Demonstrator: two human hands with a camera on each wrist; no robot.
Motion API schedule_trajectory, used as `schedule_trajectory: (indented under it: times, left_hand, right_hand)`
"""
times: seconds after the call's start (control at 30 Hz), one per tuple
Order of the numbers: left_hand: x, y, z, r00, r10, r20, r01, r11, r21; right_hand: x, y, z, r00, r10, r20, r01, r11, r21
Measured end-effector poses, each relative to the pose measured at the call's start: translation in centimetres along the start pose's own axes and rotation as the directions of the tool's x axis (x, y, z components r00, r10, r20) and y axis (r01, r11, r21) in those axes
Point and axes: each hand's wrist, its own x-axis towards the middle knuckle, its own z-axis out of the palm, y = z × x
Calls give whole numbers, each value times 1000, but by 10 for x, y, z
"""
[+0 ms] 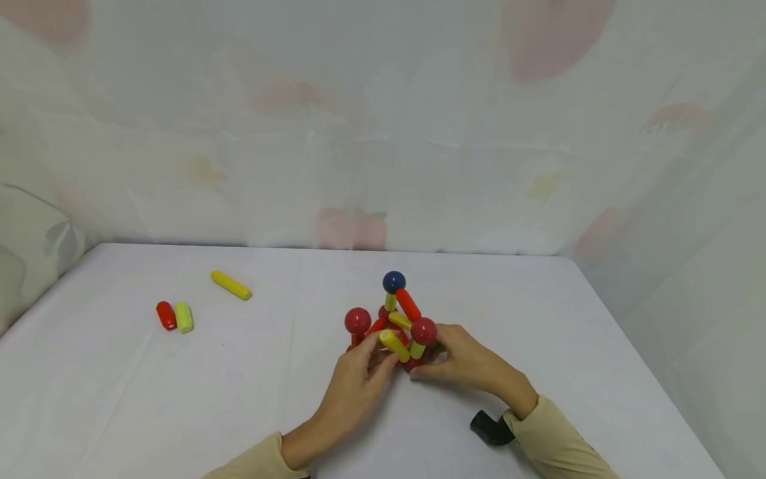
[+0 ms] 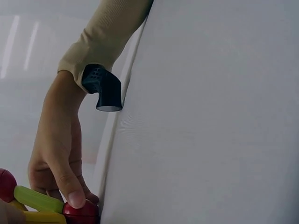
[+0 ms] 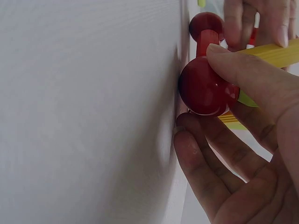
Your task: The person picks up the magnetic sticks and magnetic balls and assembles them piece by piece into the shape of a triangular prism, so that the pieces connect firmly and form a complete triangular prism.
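A building-toy frame of coloured rods and balls stands on the table between my hands, with a blue ball point(image 1: 393, 282) at its top. My left hand point(image 1: 358, 386) pinches a yellow rod point(image 1: 395, 346) at the frame's near side; that rod slants toward the lower red ball point(image 3: 205, 88). My right hand point(image 1: 469, 362) grips this ball, thumb on top and fingers beneath in the right wrist view. Above it sits another red ball point(image 1: 423, 330), joined by a short yellow-green rod point(image 1: 417, 350). A further red ball point(image 1: 358, 320) stands at the left. Fingers partly hide the base.
Loose on the table's left lie a long yellow rod point(image 1: 231, 285), a short red rod point(image 1: 166, 315) and a short yellow-green rod point(image 1: 184, 317). A dark curved wrist mount point(image 1: 492, 429) juts from the right sleeve. A patterned curtain point(image 1: 383, 133) hangs behind the white table point(image 1: 251, 399).
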Motion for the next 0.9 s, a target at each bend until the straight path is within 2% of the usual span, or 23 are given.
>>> schedule_trajectory:
  times: [0.2,0.43,0.6,0.73,0.9]
  left_hand:
    - [0,0,0,998,-46,-42,49,997,66]
    - [2,3,-2,995,-85,-41,89,990,110]
    - [2,2,-3,991,-130,26,128,990,59]
    - [2,1,-3,978,-182,102,185,983,-12]
    - [2,0,-4,964,-211,163,221,974,-45]
  right_hand:
    - [0,0,0,1000,19,2,-19,1000,-6]
    - [0,0,-1,1000,21,5,-21,1000,-13]
    - [0,-1,-1,1000,26,6,-26,1000,-17]
    - [-1,-1,-1,1000,20,9,-19,1000,-16]
    - [-1,-1,-2,1000,12,11,-12,1000,-19]
